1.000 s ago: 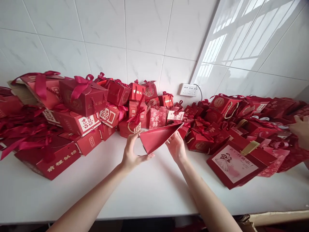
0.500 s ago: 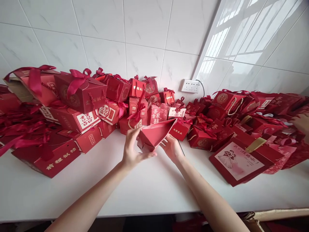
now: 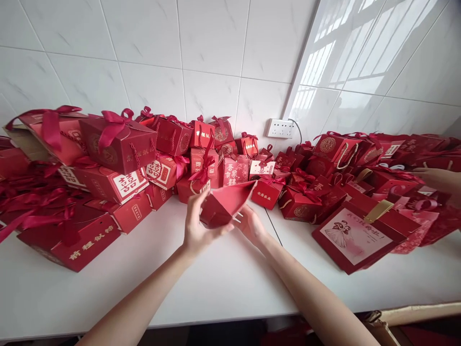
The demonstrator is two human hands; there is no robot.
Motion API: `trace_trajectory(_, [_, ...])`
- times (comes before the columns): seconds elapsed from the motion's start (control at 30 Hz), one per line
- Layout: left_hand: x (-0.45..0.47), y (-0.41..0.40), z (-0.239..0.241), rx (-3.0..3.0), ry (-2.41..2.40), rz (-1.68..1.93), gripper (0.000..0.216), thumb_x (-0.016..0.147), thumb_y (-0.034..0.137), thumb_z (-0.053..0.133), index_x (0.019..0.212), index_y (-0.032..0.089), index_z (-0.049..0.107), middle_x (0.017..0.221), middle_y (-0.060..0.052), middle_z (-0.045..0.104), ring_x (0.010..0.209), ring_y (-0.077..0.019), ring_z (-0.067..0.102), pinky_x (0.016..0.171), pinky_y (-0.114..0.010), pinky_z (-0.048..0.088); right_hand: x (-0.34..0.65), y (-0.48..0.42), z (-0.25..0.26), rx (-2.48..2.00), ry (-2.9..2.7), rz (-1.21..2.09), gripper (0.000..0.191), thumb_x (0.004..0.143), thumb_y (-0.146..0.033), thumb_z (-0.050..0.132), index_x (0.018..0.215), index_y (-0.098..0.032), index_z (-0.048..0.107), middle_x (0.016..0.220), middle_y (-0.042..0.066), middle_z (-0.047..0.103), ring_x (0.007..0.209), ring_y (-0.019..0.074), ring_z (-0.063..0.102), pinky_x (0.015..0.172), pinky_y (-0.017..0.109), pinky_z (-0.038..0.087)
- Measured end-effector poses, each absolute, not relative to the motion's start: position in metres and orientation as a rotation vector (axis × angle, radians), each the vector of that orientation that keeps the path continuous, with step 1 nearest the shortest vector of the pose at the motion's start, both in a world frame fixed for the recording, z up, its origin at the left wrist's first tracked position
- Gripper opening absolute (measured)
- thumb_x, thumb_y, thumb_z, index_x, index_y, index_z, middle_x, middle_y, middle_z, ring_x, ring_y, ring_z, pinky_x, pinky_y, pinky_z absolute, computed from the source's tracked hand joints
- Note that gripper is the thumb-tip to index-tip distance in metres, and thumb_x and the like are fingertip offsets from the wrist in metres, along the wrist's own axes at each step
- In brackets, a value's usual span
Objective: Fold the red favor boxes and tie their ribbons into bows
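Observation:
Above the white table, an unfinished-looking red cardboard gift box (image 3: 228,202) is held between my two hands, with a raised flap and its paler inner face showing. My left hand (image 3: 198,223) grips its left side, the thumb below and the fingers behind the card. Under the right edge, my right hand (image 3: 250,226) supports the box with bent fingers, partly hidden by it. Small white ends show near those fingertips; I cannot make out what they are. Just behind stand a pink-red patterned box (image 3: 236,171) and a small red box with gold characters (image 3: 267,193).
Red gift boxes with ribbons are piled at the left (image 3: 118,142) and right (image 3: 334,149). A bag with a couple picture (image 3: 355,235) lies at the right front. Another person's hand (image 3: 437,185) reaches in from the right. A power strip (image 3: 280,128) sits against the tiled wall.
The held box has tipped a little, and its flap sits slightly lower. My right hand has dropped slightly. The other person's hand has come further in from the right.

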State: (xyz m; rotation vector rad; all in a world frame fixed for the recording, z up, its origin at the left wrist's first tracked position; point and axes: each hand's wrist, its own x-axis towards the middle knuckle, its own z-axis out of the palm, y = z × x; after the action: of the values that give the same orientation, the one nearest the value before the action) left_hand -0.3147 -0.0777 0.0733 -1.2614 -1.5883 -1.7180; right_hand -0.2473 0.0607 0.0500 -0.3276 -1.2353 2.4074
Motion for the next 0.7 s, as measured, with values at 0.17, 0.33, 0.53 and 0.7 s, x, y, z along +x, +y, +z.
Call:
trace_trajectory(0.17, [-0.329, -0.074, 0.078, -0.907, -1.790, -2.234, 0.070, 0.071, 0.060, 0.061, 0.126, 0.022, 0.040, 0.105, -0.008, 0.057, 0.095, -0.0218, 0.058, 0.076, -0.032, 0.049, -0.243, 0.060, 0.059, -0.256, -1.138, 2.323, 0.027, 0.067, -0.036, 0.072, 0.084, -0.023, 0.055, 0.077, -0.005, 0.064, 0.064, 0.0114, 0.060, 0.062, 0.025, 0.050])
trace_trajectory(0.33, [-0.337, -0.071, 0.078, -0.728, -1.925, -2.792, 0.045, 0.079, 0.062, 0.047, 0.102, 0.023, 0.051, 0.098, -0.004, 0.061, 0.082, -0.0176, 0.061, 0.063, -0.028, 0.050, -0.239, 0.062, 0.069, -0.240, -1.185, 2.224, 0.025, 0.068, -0.038, 0.071, 0.070, -0.019, 0.055, 0.054, -0.005, 0.057, 0.041, 0.0082, 0.049, 0.042, 0.021, 0.045])
trace_trajectory(0.53, [-0.333, -0.071, 0.084, -0.815, -1.816, -2.966, 0.037, 0.066, 0.047, 0.070, 0.078, 0.019, 0.049, 0.071, 0.003, 0.057, 0.053, -0.0090, 0.054, 0.051, -0.024, 0.046, -0.238, 0.070, 0.076, -0.510, -0.777, 2.433, 0.027, 0.070, -0.037, 0.070, 0.062, -0.021, 0.050, 0.042, -0.011, 0.045, 0.030, 0.0016, 0.033, 0.032, 0.012, 0.039])
trace_trajectory(0.7, [-0.337, -0.070, 0.079, -0.740, -1.922, -3.008, 0.040, 0.065, 0.051, 0.068, 0.079, 0.017, 0.051, 0.066, 0.002, 0.059, 0.052, -0.0108, 0.056, 0.052, -0.025, 0.046, -0.234, 0.066, 0.084, -0.481, -0.683, 2.448, 0.032, 0.065, -0.040, 0.075, 0.064, -0.021, 0.050, 0.043, -0.011, 0.048, 0.031, 0.0011, 0.038, 0.034, 0.011, 0.043])
